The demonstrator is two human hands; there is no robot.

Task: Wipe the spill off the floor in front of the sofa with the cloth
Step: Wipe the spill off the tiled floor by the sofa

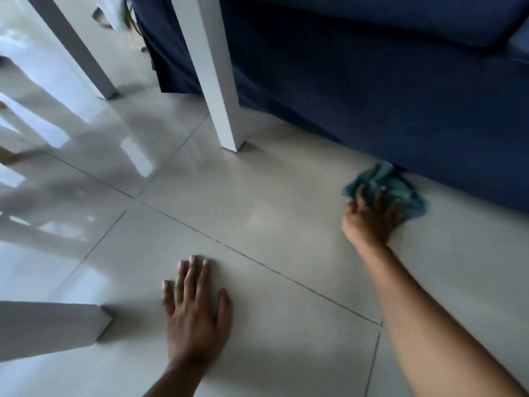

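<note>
The right hand [372, 216] presses a crumpled teal cloth [385, 186] onto the pale tiled floor [286, 202], its fingers spread and curled over the fabric; the cloth lies right at the lower edge of the dark blue sofa [386, 96], touching its skirt; the left hand [197, 308] lies flat on the floor, well out from the sofa, palm down, fingers extended and holding nothing; a white table leg [213, 75] stands just in front of the sofa; no spill can be made out on the glossy tiles near the sofa.
</note>
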